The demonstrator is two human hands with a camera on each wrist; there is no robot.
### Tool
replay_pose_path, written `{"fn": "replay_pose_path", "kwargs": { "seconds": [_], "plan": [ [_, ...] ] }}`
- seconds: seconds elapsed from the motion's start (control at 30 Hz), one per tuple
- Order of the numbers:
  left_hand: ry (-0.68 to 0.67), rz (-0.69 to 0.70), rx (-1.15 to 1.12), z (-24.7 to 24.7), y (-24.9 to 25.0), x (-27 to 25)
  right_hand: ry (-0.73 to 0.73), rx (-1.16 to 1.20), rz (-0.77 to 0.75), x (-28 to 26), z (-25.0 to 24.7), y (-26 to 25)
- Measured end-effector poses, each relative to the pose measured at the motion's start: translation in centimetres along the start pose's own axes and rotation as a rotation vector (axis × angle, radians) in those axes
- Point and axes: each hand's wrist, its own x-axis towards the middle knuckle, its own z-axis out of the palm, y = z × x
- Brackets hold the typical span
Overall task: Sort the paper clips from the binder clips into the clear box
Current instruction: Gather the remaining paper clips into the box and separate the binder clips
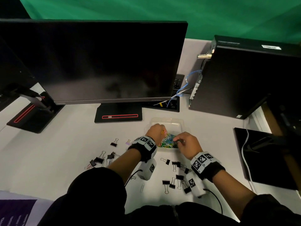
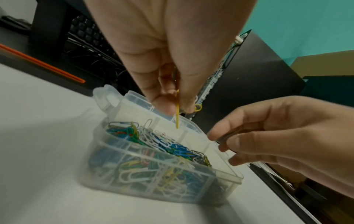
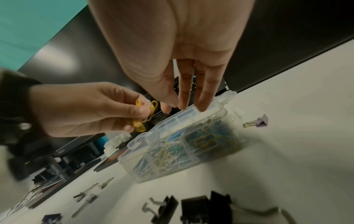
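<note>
1. Step in hand, as I judge it: picking out of the clear box (image 1: 167, 123), which sits on the tabletop (image 1: 211, 144) in front of the monitor base (image 1: 118, 116) and toward the right. The left hand (image 1: 155, 130) hovers over the box's middle, its thumb and fingers pinching a small yellow clip (image 2: 177, 112).

2. In the right wrist view that yellow clip (image 3: 139, 125) looks like a small binder clip with looped handles, though blur keeps me from being sure. In the left wrist view it shows edge-on: its long axis is close to vertical and its lower end points down at the paper clips (image 2: 153, 141).

3. The right hand (image 1: 187, 142) is at the box's near right corner. Its fingers (image 2: 228, 141) are curled and appear to pinch something thin and dark; what it is cannot be told.

4. The paper clips, many colours, fill the near half of the box; the far half looks nearly bare.

5. Black binder clips (image 1: 172, 181) lie scattered along the near part of the tabletop, on both sides of the forearms, with a purple binder clip (image 3: 260, 121) just left of the box.

6. The next move, I judge, calls for carrying the pinched yellow clip clear of the rim without dragging tangled paper clips along, then setting it among the binder clips.
</note>
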Motion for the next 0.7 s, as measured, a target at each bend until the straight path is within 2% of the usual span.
{"fn": "replay_pose_path", "kwargs": {
  "seconds": [0.2, 0.33, 0.47, 0.57, 0.7],
  "plan": [
    [-0.02, -0.044, -0.164, 0.7, -1.1, 0.2, -0.043, 0.0, -0.085, -1.3, 1.3, 0.0],
    [0.047, 0.004, -0.206, -0.4, -2.0, -1.4, -0.108, 0.027, -0.14, -1.5, 2.3, -0.7],
    [0.051, 0.048, -0.136, -1.6, -4.4, -4.3, -0.323, 0.017, -0.2, -2.2, 3.9, -2.2],
    [-0.044, 0.013, 0.005, -1.6, -6.8, -6.8, -0.508, -0.12, -0.267, -3.0, 5.5, -3.9],
    [-0.17, -0.049, 0.145, -0.7, -9.4, -9.7, -0.674, -0.196, -0.319, -3.8, 7.7, -5.4]
  ]
}}
